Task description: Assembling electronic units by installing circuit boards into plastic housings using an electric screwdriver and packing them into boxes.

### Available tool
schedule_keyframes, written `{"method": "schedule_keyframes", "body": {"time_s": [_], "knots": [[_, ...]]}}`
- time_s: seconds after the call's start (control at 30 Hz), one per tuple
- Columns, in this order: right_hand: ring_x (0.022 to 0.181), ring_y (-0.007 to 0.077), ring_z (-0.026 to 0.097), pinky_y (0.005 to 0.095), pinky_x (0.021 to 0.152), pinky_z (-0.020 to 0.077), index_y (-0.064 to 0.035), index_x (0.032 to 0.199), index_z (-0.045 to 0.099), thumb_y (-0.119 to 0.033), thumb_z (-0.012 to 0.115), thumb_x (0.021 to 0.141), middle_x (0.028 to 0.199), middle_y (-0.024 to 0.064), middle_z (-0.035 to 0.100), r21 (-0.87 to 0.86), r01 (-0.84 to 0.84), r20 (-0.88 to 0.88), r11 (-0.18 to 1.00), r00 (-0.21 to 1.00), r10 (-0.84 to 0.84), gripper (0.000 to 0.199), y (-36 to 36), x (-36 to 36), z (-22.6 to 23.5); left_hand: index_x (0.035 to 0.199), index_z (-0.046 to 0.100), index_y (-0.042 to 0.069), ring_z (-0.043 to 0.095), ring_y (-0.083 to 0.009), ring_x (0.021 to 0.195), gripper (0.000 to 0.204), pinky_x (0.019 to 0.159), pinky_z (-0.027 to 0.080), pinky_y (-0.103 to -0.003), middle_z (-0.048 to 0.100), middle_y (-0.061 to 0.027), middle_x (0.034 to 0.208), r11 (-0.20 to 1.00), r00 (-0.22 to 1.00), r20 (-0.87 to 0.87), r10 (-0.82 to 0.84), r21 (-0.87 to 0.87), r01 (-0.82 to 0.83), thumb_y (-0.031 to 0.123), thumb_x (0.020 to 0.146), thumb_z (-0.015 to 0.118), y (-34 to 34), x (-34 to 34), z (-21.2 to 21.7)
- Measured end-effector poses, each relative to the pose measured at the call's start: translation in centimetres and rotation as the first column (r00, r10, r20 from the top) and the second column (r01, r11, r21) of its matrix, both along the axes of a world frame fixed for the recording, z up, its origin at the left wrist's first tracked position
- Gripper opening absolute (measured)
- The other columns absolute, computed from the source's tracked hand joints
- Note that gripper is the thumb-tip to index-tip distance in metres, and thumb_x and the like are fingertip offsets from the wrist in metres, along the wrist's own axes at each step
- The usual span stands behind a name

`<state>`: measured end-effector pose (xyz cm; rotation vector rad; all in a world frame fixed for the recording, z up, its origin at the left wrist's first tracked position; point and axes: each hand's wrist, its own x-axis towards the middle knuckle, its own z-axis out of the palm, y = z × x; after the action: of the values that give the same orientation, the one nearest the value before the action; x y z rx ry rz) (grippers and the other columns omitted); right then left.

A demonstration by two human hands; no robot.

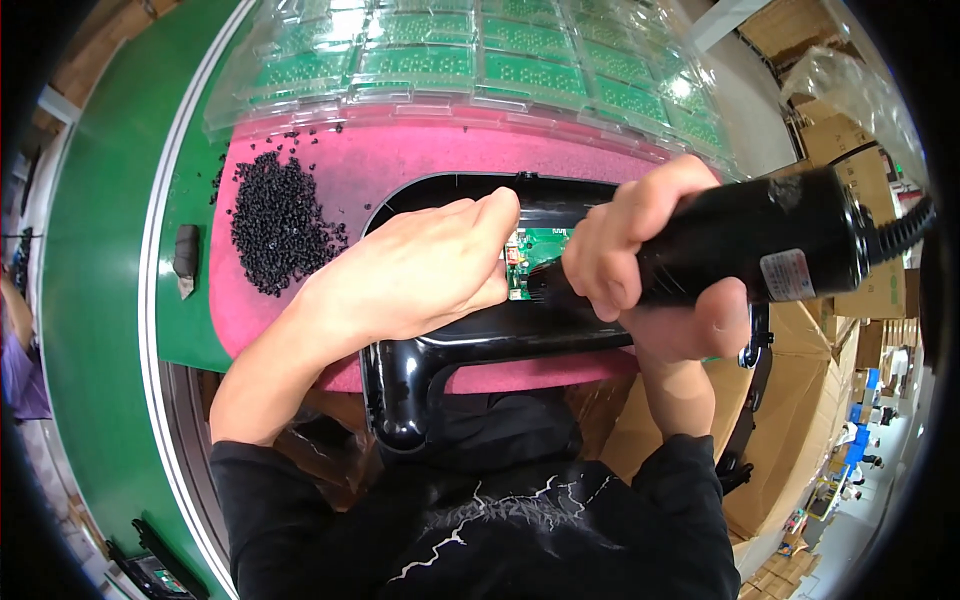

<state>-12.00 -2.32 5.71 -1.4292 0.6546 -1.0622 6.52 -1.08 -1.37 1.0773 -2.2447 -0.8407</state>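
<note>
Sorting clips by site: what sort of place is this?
Probably an electronics assembly line in a factory: clear trays of green circuit boards, a heap of small black parts on a pink mat, and a corded black power tool in the right hand.

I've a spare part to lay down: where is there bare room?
Widest: the green surface left of the white stripes. Smaller: pink mat between screw pile, clear trays and black housing, with few strays nearby. Crowded: the housing, under left hand, right hand and power tool.
</note>
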Motion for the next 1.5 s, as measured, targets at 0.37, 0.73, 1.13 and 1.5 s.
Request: {"method": "schedule_keyframes", "body": {"time_s": [0.37,0.73,1.13,1.5], "knots": [[0.047,0.0086,0.047,0.0274,0.053,0.0421,-0.0078,0.105,0.047,-0.054,0.054,0.090,0.066,-0.0015,0.049,-0.059,-0.078,0.467,0.995,0.879,0.096,0.049,-1.6,-2.7,0.9,0.093,0.059,0.000,0.061,-0.0330,0.087,0.019,0.076,0.050,-0.041,0.060,-0.0142,0.089,0.986,0.971,-0.179,-0.161,-0.073,0.150,0.007,0.078,0.067,0.0,-0.8,0.8],[0.047,0.0088,0.046,0.0286,0.052,0.0414,-0.0090,0.102,0.047,-0.053,0.057,0.088,0.066,-0.0026,0.049,-0.079,0.040,0.494,0.996,0.869,0.004,0.047,-1.0,-3.5,1.2,0.084,0.067,-0.002,0.067,-0.0269,0.073,0.014,0.065,0.054,-0.033,0.068,-0.0125,0.079,0.990,0.885,-0.461,-0.062,-0.140,-0.003,0.002,0.074,0.075,-0.5,-1.6,0.7],[0.046,0.0079,0.050,0.0253,0.047,0.0440,-0.0066,0.106,0.049,-0.053,0.061,0.085,0.067,-0.0023,0.053,-0.258,0.020,0.482,0.966,0.869,0.111,0.052,-0.5,-3.5,1.2,0.083,0.062,0.000,0.064,-0.0285,0.074,0.017,0.064,0.053,-0.035,0.065,-0.0101,0.079,0.978,0.960,-0.270,-0.077,-0.209,0.020,0.006,0.074,0.075,-0.6,-1.6,0.6],[0.046,0.0104,0.047,0.0276,0.048,0.0417,-0.0067,0.105,0.049,-0.056,0.060,0.086,0.064,-0.0011,0.051,-0.275,-0.042,0.298,0.961,0.946,0.127,0.054,-1.2,-5.9,1.2,0.103,0.061,0.002,0.063,-0.0304,0.085,0.043,0.072,0.053,-0.038,0.065,-0.0105,0.092,0.971,0.989,-0.146,0.019,-0.234,-0.053,0.020,0.069,0.079,-0.3,-2.4,1.3]]}}
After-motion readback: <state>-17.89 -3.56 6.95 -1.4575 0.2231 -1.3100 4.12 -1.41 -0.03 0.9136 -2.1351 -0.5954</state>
